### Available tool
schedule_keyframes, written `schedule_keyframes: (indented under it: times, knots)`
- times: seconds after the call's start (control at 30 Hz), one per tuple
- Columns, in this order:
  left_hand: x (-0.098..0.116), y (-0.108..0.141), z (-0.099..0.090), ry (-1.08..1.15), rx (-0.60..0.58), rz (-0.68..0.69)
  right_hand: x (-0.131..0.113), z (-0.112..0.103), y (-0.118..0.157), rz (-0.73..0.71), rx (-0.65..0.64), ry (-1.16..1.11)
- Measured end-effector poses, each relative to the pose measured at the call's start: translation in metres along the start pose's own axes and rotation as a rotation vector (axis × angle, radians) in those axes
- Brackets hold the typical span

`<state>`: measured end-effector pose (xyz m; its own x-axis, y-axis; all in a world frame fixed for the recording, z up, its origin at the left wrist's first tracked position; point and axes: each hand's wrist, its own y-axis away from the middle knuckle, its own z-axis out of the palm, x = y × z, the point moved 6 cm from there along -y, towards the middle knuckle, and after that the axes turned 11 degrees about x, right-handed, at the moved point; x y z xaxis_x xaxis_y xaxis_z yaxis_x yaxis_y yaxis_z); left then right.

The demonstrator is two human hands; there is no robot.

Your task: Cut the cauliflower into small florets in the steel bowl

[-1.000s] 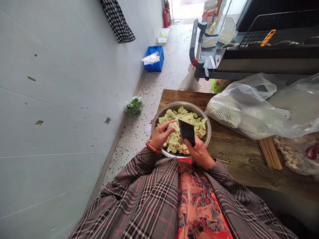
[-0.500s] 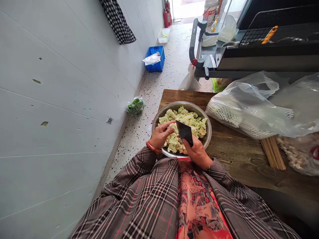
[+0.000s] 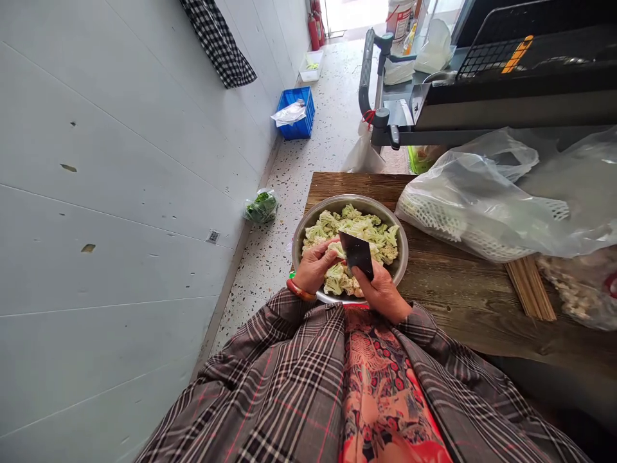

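Note:
A round metal bowl [image 3: 403, 256] full of pale green-white cauliflower florets [image 3: 384, 236] stands on a brown wooden table [image 3: 443, 308]. Over the bowl's near left part, my left hand [image 3: 313, 265], with a reddish bangle at the wrist, pinches a cauliflower piece [image 3: 336, 248]. My right hand [image 3: 383, 292] is closed on a dark, broad-bladed knife [image 3: 357, 252], whose blade is beside that piece. The knife's handle is hidden in my palm.
Clear plastic bags [image 3: 482, 199] with netted contents and a bundle of thin sticks [image 3: 530, 289] lie on the right. Bagged greens [image 3: 261, 207] and a blue crate [image 3: 296, 114] are on the floor at the left. A metal cart [image 3: 380, 122] stands beyond the table.
The view has shifted slightly. My left hand has moved a little to the right, closer to the blade, still with the cauliflower piece. The knife has barely moved.

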<state>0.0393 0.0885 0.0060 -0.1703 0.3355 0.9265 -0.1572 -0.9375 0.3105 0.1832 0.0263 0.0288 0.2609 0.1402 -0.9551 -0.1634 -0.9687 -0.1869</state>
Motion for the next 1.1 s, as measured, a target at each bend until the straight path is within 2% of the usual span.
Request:
schedule_keyframes:
  times: [0.07,0.17,0.23,0.4,0.6,0.83,1.1]
  knots:
    - [-0.001,0.000,0.001,0.002,-0.017,-0.016,0.003,0.001,-0.001,0.008,-0.020,-0.007]
    - [0.005,-0.004,-0.002,-0.110,-0.031,0.047,0.005,0.003,-0.001,0.009,-0.058,-0.008]
    - [0.007,-0.006,-0.002,-0.154,-0.039,0.068,0.006,0.003,-0.001,0.006,-0.036,0.001]
    - [-0.006,-0.001,0.003,-0.041,-0.029,0.006,0.003,0.001,-0.002,-0.046,0.031,0.063]
    - [-0.018,0.003,0.004,-0.053,-0.048,-0.076,0.001,0.010,0.000,-0.138,-0.020,0.189]
    - [-0.028,0.006,0.001,0.077,-0.038,-0.195,0.004,0.022,0.006,-0.246,-0.077,0.419]
    - [-0.044,0.002,0.007,0.249,0.120,-0.335,0.017,0.030,0.009,-0.278,-0.118,0.548]
